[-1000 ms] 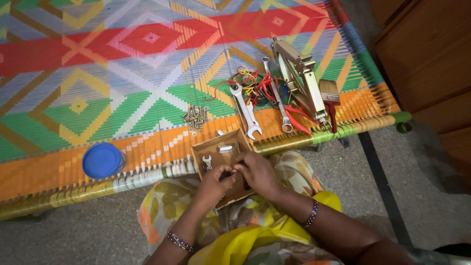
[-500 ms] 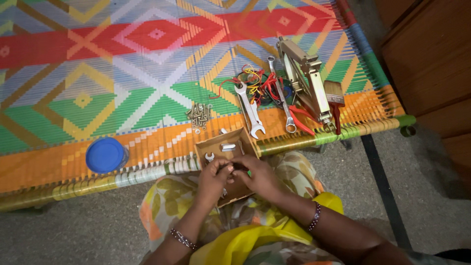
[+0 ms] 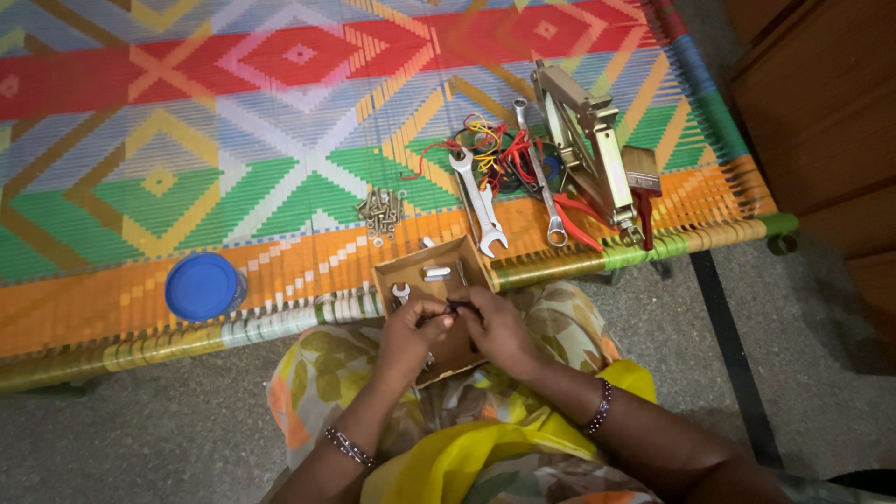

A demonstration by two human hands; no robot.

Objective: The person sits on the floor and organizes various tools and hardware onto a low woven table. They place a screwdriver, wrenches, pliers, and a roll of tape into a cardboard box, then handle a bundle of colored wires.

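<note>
Two hands meet over a small box at the near edge of a woven cot; items run left to right.

- Blue round lid [image 3: 203, 287]: lies flat on the orange band of the woven cot [image 3: 233, 140], well apart from the hands.
- Left hand [image 3: 408, 338]: fingers curled, pinching one end of a small dark part [image 3: 452, 309] above the box; a bangle sits on the wrist.
- Pile of bolts [image 3: 381, 211]: lies on the cot just beyond the box's far left corner.
- Cardboard box [image 3: 431, 280]: open, shallow, resting half on the cot's near edge and half on the person's lap; a short metal piece [image 3: 435, 273] and a small spanner [image 3: 400, 293] lie inside.
- Small dark part: held between both hands over the middle of the box; its exact kind is too small to tell.
- Right hand [image 3: 499, 329]: fingers closed on the other end of the part, touching the left hand's fingertips.
- Two spanners [image 3: 478, 201]: lie side by side to the far right of the box, beside tangled coloured wires [image 3: 490, 149].
- Red-handled pliers [image 3: 574, 224], a brass-coloured metal frame [image 3: 588, 149] and a paintbrush [image 3: 642, 182]: farthest right, near the cot's corner.
</note>
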